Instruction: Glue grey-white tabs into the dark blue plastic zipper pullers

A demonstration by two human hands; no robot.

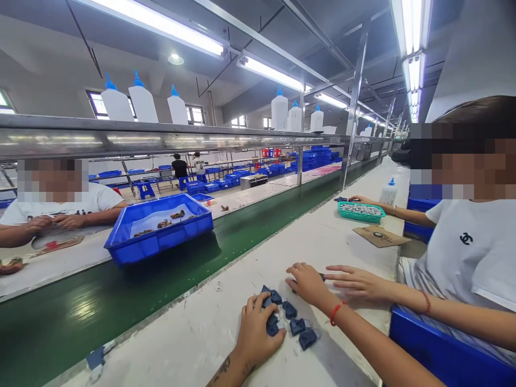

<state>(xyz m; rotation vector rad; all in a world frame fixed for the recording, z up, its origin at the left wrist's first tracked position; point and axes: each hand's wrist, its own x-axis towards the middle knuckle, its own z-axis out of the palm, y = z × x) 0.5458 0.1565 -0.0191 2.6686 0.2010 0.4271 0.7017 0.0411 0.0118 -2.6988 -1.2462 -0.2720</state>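
My left hand [255,332] sits low in the middle of the frame. Its fingers are curled down and the thumb is tucked in, closed loosely on the near end of the blue pieces [291,318]. Those are a small cluster of dark moulded parts lying on the white table [322,242], just right of that hand.

My right hand [308,282], the one with the red band at the wrist, lies a little higher and to the right. Its fingers are together and bent over the table. A dark sliver shows at its far edge, but I cannot tell whether it grips anything.

Another person's hand [357,282] lies flat and spread just beside mine, reaching in from the right edge, and I count it apart from my own.

As I judge it, handling these parts well means lifting one piece at a time rather than dragging the heap. They touch and overlap, so a pull on one can tow its neighbours toward the table's edge and the green belt [121,317] in the lower left. I would steady the cluster with the right hand while the left separates a piece, and keep my elbow clear of the blue bin [443,349] at lower right.

Farther off, a blue tray [121,236] rides the belt at centre left. A green basket [342,210] and a cardboard scrap [381,236] rest on the table at upper right, well apart from my hands.
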